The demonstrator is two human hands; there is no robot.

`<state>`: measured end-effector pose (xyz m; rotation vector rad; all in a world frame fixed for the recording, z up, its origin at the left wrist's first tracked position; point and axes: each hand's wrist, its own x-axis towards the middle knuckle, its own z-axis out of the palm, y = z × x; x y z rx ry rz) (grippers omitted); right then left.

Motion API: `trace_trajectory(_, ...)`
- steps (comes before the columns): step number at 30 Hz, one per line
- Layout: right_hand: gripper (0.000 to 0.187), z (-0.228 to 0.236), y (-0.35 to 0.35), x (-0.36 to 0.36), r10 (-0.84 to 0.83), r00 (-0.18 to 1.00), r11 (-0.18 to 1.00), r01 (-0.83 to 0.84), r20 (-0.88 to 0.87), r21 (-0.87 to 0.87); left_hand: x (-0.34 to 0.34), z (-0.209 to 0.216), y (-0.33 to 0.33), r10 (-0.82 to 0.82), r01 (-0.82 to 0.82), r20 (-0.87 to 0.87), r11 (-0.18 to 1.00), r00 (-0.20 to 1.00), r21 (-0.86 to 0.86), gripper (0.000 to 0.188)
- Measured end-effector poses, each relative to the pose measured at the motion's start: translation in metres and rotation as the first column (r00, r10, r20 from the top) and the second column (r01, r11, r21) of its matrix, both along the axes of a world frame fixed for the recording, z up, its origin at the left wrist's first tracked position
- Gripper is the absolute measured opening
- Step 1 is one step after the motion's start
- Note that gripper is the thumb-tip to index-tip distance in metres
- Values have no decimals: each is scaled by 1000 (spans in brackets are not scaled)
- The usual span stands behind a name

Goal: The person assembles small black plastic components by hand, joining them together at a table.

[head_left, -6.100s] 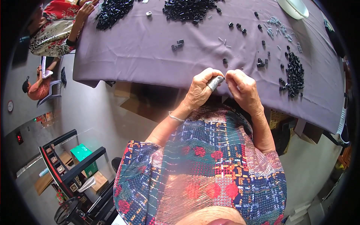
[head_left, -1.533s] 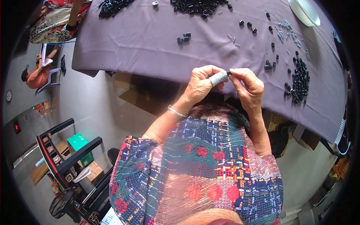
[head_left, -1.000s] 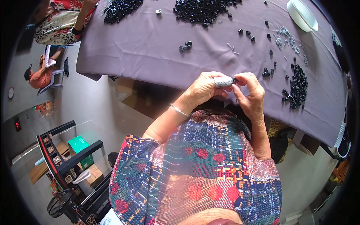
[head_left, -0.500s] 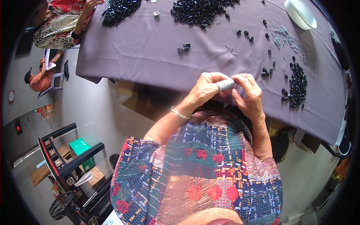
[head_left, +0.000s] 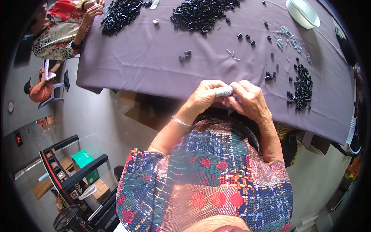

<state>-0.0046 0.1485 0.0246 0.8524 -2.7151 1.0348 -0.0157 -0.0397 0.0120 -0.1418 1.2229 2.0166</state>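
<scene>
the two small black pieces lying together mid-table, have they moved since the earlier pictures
No. The two black pieces lie at the same spot on the purple cloth, below the big black pile; only the camera shifted.

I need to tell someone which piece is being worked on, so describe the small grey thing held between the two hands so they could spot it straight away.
Start at the purple cloth-covered table and come to its near edge, where the left hand and the right hand meet. Pinched between them is a short, light grey cylinder-shaped piece. Unlike the small black parts heaped in a pile on the cloth, it is pale and off the table.
</scene>
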Motion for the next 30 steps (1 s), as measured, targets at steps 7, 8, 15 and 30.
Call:
trace_trajectory(7, 23, -32, 1, -7, 0, 989, 995, -14, -150, -95, 7, -3, 9, 4, -29, -189, 991, 982, -132, 21)
trace_trajectory(8, 20, -35, 0, -7, 2, 991, 992, -19, -137, -126, 10, -2, 11, 10, -66, -247, 974, 969, -216, 22)
trace_trajectory(15, 23, -40, -5, -6, -90, 978, 990, 66, -190, -126, 20, 6, 30, 2, -220, -409, 846, 913, -486, 18)
trace_trajectory(30, 26, -40, -4, -6, -70, 981, 985, 39, -183, -169, 20, 4, 31, -44, -217, -484, 857, 874, -468, 18)
